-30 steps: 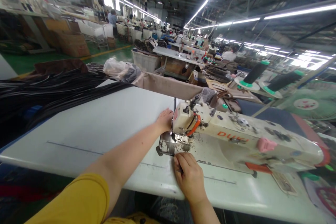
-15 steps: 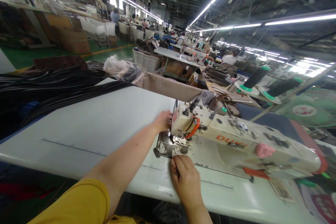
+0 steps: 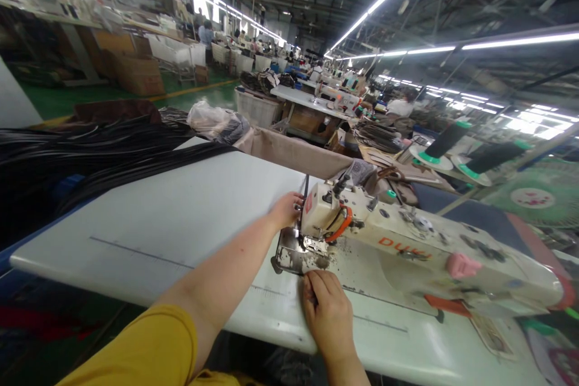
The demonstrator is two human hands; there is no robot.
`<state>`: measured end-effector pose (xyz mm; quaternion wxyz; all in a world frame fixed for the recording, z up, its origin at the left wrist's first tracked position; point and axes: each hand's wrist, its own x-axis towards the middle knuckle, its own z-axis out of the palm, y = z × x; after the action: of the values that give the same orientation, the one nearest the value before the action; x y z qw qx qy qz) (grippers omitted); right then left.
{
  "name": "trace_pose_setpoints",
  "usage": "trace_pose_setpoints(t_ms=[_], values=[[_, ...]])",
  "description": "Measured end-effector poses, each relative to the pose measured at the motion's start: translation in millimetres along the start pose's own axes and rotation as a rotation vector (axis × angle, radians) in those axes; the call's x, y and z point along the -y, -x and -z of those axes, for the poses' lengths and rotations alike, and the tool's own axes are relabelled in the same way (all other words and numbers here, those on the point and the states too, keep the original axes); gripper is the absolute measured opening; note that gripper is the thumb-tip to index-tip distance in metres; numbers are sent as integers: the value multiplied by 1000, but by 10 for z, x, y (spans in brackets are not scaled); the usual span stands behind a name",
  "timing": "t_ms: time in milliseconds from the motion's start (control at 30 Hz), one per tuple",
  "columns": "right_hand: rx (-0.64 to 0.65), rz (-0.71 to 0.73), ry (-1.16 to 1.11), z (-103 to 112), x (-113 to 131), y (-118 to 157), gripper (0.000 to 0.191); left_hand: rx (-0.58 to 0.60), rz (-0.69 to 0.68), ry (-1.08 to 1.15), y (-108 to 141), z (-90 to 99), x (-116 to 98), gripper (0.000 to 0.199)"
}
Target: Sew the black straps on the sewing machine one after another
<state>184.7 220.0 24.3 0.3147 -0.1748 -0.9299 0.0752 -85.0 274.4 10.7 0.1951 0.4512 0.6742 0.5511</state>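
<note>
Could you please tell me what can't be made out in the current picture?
All in the head view:
- Anything the left hand may hold: the machine partly hides its fingertips.
- Anything the right hand may pinch: its own curled fingers hide it.
- The needle: too small and blurred.
- The fan's far side: cut off by the right edge.

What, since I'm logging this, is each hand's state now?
Left hand: beside the sewing machine head; grip can't be told.
Right hand: fingers curled at the sewing table; grip can't be told.
</note>
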Motion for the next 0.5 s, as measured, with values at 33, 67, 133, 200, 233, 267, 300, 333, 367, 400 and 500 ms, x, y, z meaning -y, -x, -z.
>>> trace_pose_setpoints(t_ms=[33, 67, 133, 200, 233, 267, 300, 333, 367, 400, 500], values=[[-3, -4, 10, 3, -6, 4, 15, -25, 40, 96, 11, 11, -30, 12], [-6, -6, 23, 3, -16, 8, 15, -48, 78, 198, 29, 30, -60, 15], [-11, -9, 44, -8, -44, 20, 15, -87, 151, 386, 94, 96, -113, 20], [-28, -18, 61, -34, -80, 33, 16, -119, 211, 541, 205, 199, -154, 25], [-40, -32, 71, -51, -100, 39, 16, -133, 234, 603, 277, 260, -172, 26], [-49, -52, 85, -70, -119, 46, 17, -147, 254, 655, 359, 323, -187, 27], [-54, -76, 102, -90, -137, 52, 18, -162, 272, 695, 450, 385, -201, 29], [-57, -101, 120, -110, -154, 57, 20, -177, 286, 724, 547, 443, -212, 32], [-58, -121, 136, -129, -168, 60, 22, -193, 297, 741, 648, 496, -222, 35], [-58, -131, 148, -145, -178, 60, 25, -210, 307, 748, 752, 542, -228, 39], [-78, -124, 157, -170, -192, 45, 29, -259, 323, 713, 1061, 648, -229, 47]])
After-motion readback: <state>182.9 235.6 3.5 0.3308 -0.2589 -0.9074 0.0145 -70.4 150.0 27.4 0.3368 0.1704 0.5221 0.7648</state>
